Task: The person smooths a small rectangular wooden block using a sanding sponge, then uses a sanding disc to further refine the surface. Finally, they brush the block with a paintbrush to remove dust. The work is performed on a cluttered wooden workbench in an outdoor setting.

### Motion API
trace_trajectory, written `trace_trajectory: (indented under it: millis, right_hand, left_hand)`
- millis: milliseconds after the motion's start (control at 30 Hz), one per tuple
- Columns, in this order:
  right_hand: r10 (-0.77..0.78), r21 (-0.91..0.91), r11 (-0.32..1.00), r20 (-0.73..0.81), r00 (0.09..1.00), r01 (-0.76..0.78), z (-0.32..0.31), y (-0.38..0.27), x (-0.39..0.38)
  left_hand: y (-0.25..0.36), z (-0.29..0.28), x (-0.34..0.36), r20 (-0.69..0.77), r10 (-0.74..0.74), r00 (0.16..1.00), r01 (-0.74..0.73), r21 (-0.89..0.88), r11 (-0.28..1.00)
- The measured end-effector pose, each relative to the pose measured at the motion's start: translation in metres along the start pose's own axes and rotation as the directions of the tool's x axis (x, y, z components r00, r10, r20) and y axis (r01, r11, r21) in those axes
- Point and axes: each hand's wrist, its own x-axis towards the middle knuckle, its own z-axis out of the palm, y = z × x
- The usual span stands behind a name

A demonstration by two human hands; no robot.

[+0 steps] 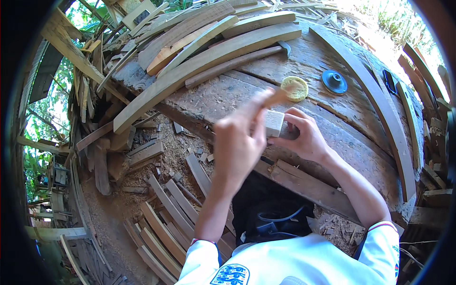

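My left hand (240, 137) is raised over the near edge of the workbench, blurred by motion. It is closed around a brown, stick-shaped thing (276, 98), too smeared to name its kind. Just to the right, my right hand (306, 133) grips a small pale wooden block (274, 123) between thumb and fingers. The stick's far end overlaps a round yellow disc (298, 90) with a rough surface; whether they touch is hidden by the blur. Beyond, a dark blue round pad (334, 82) with a raised hub rests on the workbench (327, 121).
Curved planks (209, 71) are piled along the bench's far left. Another long curved plank (375, 104) and a black phone-like object (390, 82) lie at the right. A metal tool head (285, 48) shows beside the pile. Wood strips (164, 235) and shavings cover the floor.
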Motion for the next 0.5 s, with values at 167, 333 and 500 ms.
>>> trace_trajectory:
  millis: [167, 333, 500]
  right_hand:
    - [-0.122, 0.000, 0.993, -0.045, 0.991, 0.122, 0.005, 0.017, -0.003]
    - [-0.036, -0.010, 0.999, 0.010, 0.999, 0.036, -0.001, -0.003, 0.001]
    - [-0.037, -0.015, 0.999, 0.008, 0.999, 0.038, -0.002, -0.005, 0.002]
  left_hand:
    - [0.024, 0.000, -0.007, 0.276, -0.006, 0.961, 0.047, -0.140, 0.989]
    - [-0.003, -0.021, -0.002, 0.082, -0.126, 0.989, 0.126, 0.004, 0.992]
    - [0.007, -0.021, -0.010, 0.106, 0.019, 0.994, -0.011, -0.077, 0.997]
